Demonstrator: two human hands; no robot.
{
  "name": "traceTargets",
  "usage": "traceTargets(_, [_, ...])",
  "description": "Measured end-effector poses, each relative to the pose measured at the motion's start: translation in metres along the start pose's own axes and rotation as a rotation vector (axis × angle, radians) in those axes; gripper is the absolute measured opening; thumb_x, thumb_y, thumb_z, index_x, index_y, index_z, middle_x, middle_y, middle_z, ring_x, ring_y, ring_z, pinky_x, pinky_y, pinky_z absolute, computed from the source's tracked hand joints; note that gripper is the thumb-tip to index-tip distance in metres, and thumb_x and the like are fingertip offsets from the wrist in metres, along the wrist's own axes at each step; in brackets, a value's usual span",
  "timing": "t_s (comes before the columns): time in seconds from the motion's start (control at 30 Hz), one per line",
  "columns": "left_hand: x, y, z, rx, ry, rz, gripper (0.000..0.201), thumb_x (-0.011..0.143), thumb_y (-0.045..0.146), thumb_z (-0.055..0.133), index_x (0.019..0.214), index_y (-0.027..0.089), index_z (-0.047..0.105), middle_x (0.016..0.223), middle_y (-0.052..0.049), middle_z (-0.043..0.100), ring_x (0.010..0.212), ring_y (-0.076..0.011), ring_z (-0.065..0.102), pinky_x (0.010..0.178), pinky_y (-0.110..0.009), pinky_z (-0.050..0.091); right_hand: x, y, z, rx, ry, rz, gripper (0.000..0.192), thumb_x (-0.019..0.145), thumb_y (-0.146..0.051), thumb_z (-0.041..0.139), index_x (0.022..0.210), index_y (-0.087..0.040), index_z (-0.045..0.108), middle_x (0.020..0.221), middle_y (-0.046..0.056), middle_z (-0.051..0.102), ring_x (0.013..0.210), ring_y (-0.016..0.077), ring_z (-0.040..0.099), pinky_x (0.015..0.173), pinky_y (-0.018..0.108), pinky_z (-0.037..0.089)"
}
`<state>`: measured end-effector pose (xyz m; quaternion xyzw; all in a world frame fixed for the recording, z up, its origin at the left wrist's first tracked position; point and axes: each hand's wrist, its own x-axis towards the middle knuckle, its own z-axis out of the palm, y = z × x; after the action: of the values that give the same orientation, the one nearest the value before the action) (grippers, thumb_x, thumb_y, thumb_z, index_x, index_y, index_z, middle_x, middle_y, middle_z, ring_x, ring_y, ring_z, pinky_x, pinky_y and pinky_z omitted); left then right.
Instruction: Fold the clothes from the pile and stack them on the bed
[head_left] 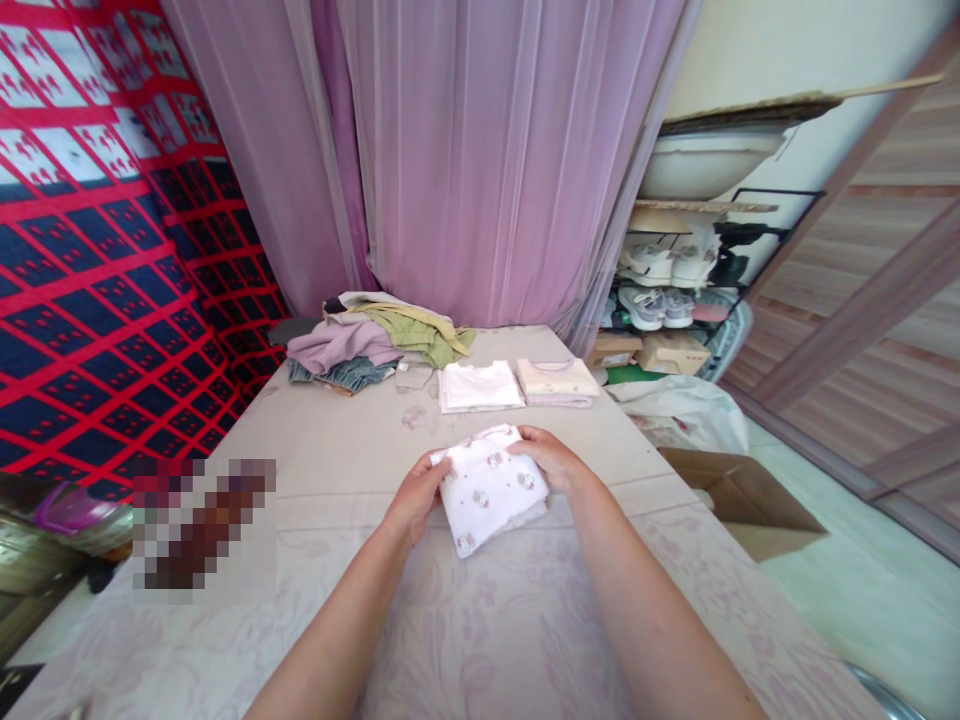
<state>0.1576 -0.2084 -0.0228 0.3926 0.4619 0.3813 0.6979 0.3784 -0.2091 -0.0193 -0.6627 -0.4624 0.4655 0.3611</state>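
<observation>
We hold a small folded printed cloth (489, 488) at the table's (360, 440) centre. Left hand (417, 497) pinches its 9 o'clock edge, fingers closed on the fabric; right hand (549, 458) grips the 2 o'clock corner, thumb over the top. The cloth seems to rest on the table, though we can't be sure. At 12 o'clock lie a folded white garment (480, 385) and a cream one (558, 380), side by side. An unfolded clothes pile (375, 345) sits at 11 o'clock.

White garment (487, 490), small pink prints; lilac curtain (480, 150); red-navy grid cloth (97, 250).
</observation>
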Motion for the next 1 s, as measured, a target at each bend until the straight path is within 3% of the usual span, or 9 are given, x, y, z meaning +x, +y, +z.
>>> traceTargets(0.1, [-0.009, 0.008, 0.000, -0.014, -0.096, 0.055, 0.039, 0.061, 0.041, 0.075, 0.089, 0.019, 0.061, 0.077, 0.002, 0.066, 0.071, -0.0126, 0.059, 0.066, -0.022, 0.045, -0.013, -0.009, -0.011, 0.326, -0.065, -0.090, 0.030, 0.055, -0.021, 0.064, 0.084, -0.018, 0.059, 0.070, -0.002, 0.066, 0.062, 0.0145, 0.061, 0.058, 0.024, 0.045])
traceTargets(0.2, [-0.016, 0.014, 0.002, 0.043, -0.177, 0.104, 0.030, 0.063, 0.038, 0.073, 0.081, 0.019, 0.058, 0.072, 0.003, 0.063, 0.069, -0.0114, 0.058, 0.071, -0.023, 0.045, -0.025, -0.026, -0.024, 0.382, -0.077, -0.161, 0.032, 0.052, -0.021, 0.066, 0.083, -0.019, 0.059, 0.069, -0.003, 0.065, 0.060, 0.0133, 0.059, 0.058, 0.023, 0.044])
traceTargets(0.33, [-0.018, 0.019, 0.004, 0.163, -0.336, 0.168, 0.045, 0.066, 0.038, 0.073, 0.104, 0.020, 0.056, 0.090, -0.002, 0.067, 0.081, -0.0152, 0.061, 0.079, -0.029, 0.045, -0.032, -0.054, -0.037, 0.127, -0.099, -0.248, 0.026, 0.056, -0.021, 0.061, 0.082, -0.019, 0.061, 0.069, -0.004, 0.062, 0.062, 0.0124, 0.057, 0.058, 0.022, 0.042])
traceTargets(0.47, [-0.008, 0.022, 0.015, 0.295, -0.272, 0.249, 0.077, 0.062, 0.038, 0.079, 0.129, 0.020, 0.046, 0.128, -0.013, 0.054, 0.113, -0.0244, 0.054, 0.092, -0.034, 0.043, -0.029, -0.079, -0.034, -0.234, -0.219, -0.336, 0.019, 0.059, -0.019, 0.055, 0.076, -0.018, 0.062, 0.064, -0.005, 0.058, 0.058, 0.0108, 0.052, 0.053, 0.020, 0.037])
traceTargets(0.63, [0.006, 0.023, 0.026, 0.382, -0.294, 0.276, 0.054, 0.061, 0.040, 0.078, 0.108, 0.017, 0.063, 0.096, -0.005, 0.070, 0.089, -0.0219, 0.064, 0.075, -0.030, 0.050, -0.017, -0.095, -0.012, -0.535, -0.334, -0.445, 0.023, 0.060, -0.015, 0.054, 0.079, -0.016, 0.066, 0.072, -0.002, 0.063, 0.066, 0.0129, 0.055, 0.057, 0.021, 0.039])
traceTargets(0.73, [0.007, 0.023, 0.021, 0.341, -0.214, 0.225, 0.040, 0.062, 0.041, 0.077, 0.091, 0.016, 0.068, 0.083, -0.002, 0.071, 0.076, -0.0187, 0.064, 0.066, -0.026, 0.048, -0.015, -0.094, -0.003, -0.525, -0.204, -0.537, 0.031, 0.062, -0.016, 0.057, 0.091, -0.018, 0.068, 0.088, 0.001, 0.068, 0.080, 0.0159, 0.060, 0.070, 0.024, 0.044])
traceTargets(0.83, [0.006, 0.023, 0.010, 0.164, -0.034, 0.107, 0.039, 0.061, 0.041, 0.077, 0.089, 0.016, 0.066, 0.076, -0.002, 0.070, 0.064, -0.0153, 0.063, 0.058, -0.024, 0.047, -0.023, -0.079, 0.003, -0.413, 0.120, -0.621, 0.031, 0.067, -0.020, 0.057, 0.097, -0.021, 0.067, 0.098, 0.002, 0.068, 0.091, 0.0177, 0.060, 0.079, 0.027, 0.044])
traceTargets(0.93, [0.009, 0.023, -0.001, -0.044, 0.159, 0.022, 0.036, 0.065, 0.037, 0.075, 0.093, 0.017, 0.062, 0.073, -0.001, 0.068, 0.059, -0.0132, 0.062, 0.056, -0.023, 0.048, -0.040, -0.046, 0.014, -0.308, 0.304, -0.406, 0.019, 0.077, -0.035, 0.053, 0.075, -0.021, 0.066, 0.074, 0.003, 0.069, 0.072, 0.0168, 0.061, 0.066, 0.026, 0.045])
traceTargets(1.0, [0.013, 0.023, -0.006, -0.169, 0.217, 0.028, 0.033, 0.070, 0.031, 0.072, 0.098, 0.019, 0.059, 0.079, -0.002, 0.069, 0.062, -0.0122, 0.064, 0.059, -0.024, 0.051, -0.052, -0.019, 0.026, -0.256, 0.104, -0.150, 0.035, 0.081, -0.049, 0.051, 0.064, -0.020, 0.061, 0.064, 0.004, 0.067, 0.057, 0.0144, 0.060, 0.056, 0.024, 0.043])
